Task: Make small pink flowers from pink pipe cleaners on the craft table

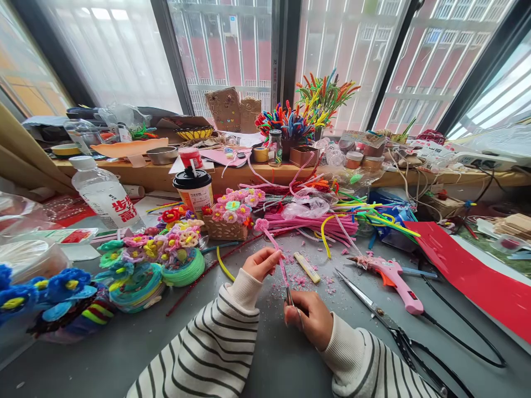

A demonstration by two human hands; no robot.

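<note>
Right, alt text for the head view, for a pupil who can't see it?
A left hand holds a pink fuzzy stem; the right hand holds small scissors at its lower end. Large scissors and a pink glue gun lie to the right.

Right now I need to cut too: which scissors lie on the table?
The long, black-handled pair beside the pink glue gun; the smaller pair is in the right hand.

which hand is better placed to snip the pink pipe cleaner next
Probably the right hand: it holds small scissors at the lower end of the pink pipe cleaner. The left hand pinches it higher up, so seems better suited to steadying.
</note>
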